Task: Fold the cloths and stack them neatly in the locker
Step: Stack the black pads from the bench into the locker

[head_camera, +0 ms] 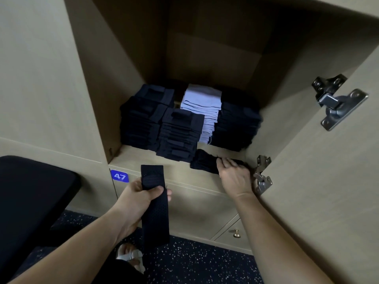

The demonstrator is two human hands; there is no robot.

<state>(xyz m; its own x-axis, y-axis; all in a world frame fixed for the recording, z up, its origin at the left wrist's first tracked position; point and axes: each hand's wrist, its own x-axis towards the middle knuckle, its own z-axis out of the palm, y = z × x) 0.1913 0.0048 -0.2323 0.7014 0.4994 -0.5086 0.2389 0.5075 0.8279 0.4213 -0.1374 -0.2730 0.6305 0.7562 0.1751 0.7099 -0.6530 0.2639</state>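
My left hand grips a long, narrow black mesh cloth in front of the locker; the strip sticks up above my fist and hangs down below it. My right hand reaches into the open locker and holds a small pile of black cloth lying at the front right of the shelf. Behind it stand several neat stacks: dark navy folded cloths on the left and centre, a pale blue stack in the middle, and another dark stack on the right.
The locker door stands open on the right with two metal hinges. A blue tag reading 47 marks the locker below. A black padded seat is at the left. A drawer knob and a speckled dark floor lie below.
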